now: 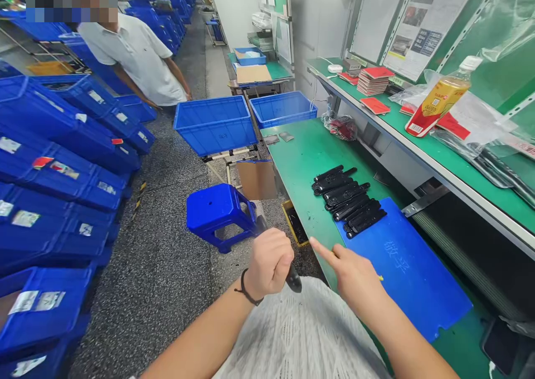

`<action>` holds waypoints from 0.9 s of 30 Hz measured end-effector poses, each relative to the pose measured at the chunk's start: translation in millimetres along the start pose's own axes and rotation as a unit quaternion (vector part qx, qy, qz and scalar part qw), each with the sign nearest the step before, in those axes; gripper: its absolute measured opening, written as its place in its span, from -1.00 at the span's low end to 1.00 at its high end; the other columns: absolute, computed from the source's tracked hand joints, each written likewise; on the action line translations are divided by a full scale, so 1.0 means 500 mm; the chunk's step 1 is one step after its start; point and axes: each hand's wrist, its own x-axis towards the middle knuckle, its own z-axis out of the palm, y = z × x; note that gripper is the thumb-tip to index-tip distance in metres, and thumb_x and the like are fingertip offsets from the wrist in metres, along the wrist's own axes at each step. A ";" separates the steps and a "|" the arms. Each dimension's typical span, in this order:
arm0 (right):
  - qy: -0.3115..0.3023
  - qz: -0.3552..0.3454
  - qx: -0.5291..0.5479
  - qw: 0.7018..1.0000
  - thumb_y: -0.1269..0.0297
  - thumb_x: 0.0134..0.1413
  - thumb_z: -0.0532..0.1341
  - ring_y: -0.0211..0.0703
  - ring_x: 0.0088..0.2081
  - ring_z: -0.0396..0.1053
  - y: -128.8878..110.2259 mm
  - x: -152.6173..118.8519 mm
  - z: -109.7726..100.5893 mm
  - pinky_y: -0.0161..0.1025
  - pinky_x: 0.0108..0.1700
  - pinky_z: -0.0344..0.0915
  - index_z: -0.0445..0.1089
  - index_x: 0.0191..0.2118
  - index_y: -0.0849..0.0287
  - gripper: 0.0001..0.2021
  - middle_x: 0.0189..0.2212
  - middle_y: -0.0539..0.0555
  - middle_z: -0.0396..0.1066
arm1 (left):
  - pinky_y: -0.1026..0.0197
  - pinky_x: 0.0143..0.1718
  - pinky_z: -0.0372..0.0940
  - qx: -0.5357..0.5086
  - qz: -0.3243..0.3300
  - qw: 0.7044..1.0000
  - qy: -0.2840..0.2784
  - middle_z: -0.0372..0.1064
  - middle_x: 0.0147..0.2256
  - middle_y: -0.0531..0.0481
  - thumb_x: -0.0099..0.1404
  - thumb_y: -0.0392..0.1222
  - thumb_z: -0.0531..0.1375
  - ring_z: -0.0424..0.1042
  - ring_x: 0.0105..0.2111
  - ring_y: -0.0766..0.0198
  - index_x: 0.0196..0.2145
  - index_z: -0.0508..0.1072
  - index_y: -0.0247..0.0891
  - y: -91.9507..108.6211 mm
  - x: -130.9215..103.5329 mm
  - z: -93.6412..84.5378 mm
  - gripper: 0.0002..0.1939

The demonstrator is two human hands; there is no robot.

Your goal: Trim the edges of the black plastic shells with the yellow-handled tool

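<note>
My left hand (271,263) is closed around a long black part (294,280); its rounded lower end sticks out below the fist and its blurred upper end shows above. My right hand (355,270) is beside the table's front edge, index finger stretched out towards the left and the other fingers curled. A thin yellow-ended tool (380,278) peeks out behind that hand; most of it is hidden in the grip. Several similar black parts (346,198) lie in a row on the green table (301,150), some overlapping a blue mat (412,267).
A blue stool (215,209) and blue bins (215,122) stand ahead. Stacked blue crates (62,200) line the left, where a person in a white shirt (137,56) stands. The shelf (418,150) at right bears a drink bottle (443,97) and red cards (373,82).
</note>
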 end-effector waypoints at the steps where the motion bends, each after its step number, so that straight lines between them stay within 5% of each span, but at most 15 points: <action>1: -0.001 0.009 -0.017 1.000 0.68 0.15 -0.06 -0.19 -0.43 0.24 0.006 0.002 -0.004 -0.27 -0.44 -0.03 0.11 0.43 -0.12 -0.20 -0.39 -0.03 0.32 | 0.07 -0.35 -0.01 -0.006 0.000 1.000 -0.001 0.20 -0.60 -0.03 0.51 -0.12 -0.07 0.13 -0.54 0.16 -0.54 0.25 -0.15 0.001 0.000 -0.001 -0.58; 3: 0.001 0.009 0.027 1.000 0.56 0.30 -0.03 -0.17 -0.35 0.31 0.002 0.006 -0.021 -0.26 -0.38 0.07 0.10 0.42 0.06 -0.38 -0.31 0.03 0.41 | 0.06 -0.34 -0.01 -0.011 -0.005 1.000 -0.008 0.21 -0.60 -0.04 0.52 -0.09 -0.10 0.13 -0.54 0.15 -0.53 0.25 -0.15 0.004 0.002 -0.003 -0.55; 5: -0.011 -0.024 0.106 0.994 0.22 0.46 0.04 -0.15 -0.30 0.32 -0.019 0.012 -0.042 -0.22 -0.30 0.13 0.28 0.22 0.15 -0.67 -0.28 0.06 0.43 | 0.04 -0.33 0.00 -0.013 -0.013 1.000 -0.025 0.22 -0.60 -0.05 0.53 -0.05 -0.14 0.14 -0.54 0.15 -0.53 0.25 -0.14 0.007 0.006 -0.004 -0.52; 8: -0.028 -0.089 0.167 0.982 -0.37 0.33 0.04 -0.19 -0.40 0.19 -0.055 0.029 -0.061 -0.21 -0.35 0.04 0.38 -0.16 0.13 -0.41 -0.41 0.00 0.35 | 0.03 -0.33 0.00 -0.015 0.000 0.998 -0.053 0.21 -0.61 -0.05 0.53 -0.02 -0.15 0.12 -0.54 0.15 -0.54 0.25 -0.14 0.012 0.015 -0.005 -0.50; 10: -0.022 -0.105 0.163 0.981 -0.51 0.22 -0.01 -0.23 -0.45 0.10 -0.070 0.043 -0.058 -0.20 -0.40 -0.06 0.36 -0.27 0.13 -0.30 -0.47 -0.03 0.29 | 0.03 -0.33 0.00 -0.014 0.014 0.998 -0.067 0.21 -0.62 -0.05 0.54 -0.01 -0.17 0.10 -0.54 0.15 -0.55 0.25 -0.14 0.016 0.021 -0.005 -0.49; 17: 0.016 -0.156 0.104 0.982 -0.35 0.33 0.06 -0.23 -0.49 -0.04 -0.071 0.061 -0.034 -0.18 -0.41 -0.19 0.31 -0.39 0.11 -0.42 -0.53 -0.05 0.23 | 0.01 -0.33 0.01 -0.020 -0.008 0.996 -0.083 0.18 -0.62 -0.05 0.53 0.02 -0.19 0.08 -0.55 0.15 -0.56 0.24 -0.14 0.025 0.019 -0.001 -0.47; 27: 0.152 -0.187 -0.068 0.968 -0.22 0.36 0.15 -0.17 -0.45 -0.05 -0.070 0.041 -0.037 -0.12 -0.39 -0.22 0.28 -0.45 0.09 -0.49 -0.54 0.00 0.18 | 0.06 -0.34 0.02 -0.077 -0.115 0.990 0.043 0.22 -0.59 -0.02 0.58 -0.02 -0.15 0.16 -0.53 0.18 -0.54 0.22 -0.17 0.056 0.005 0.030 -0.48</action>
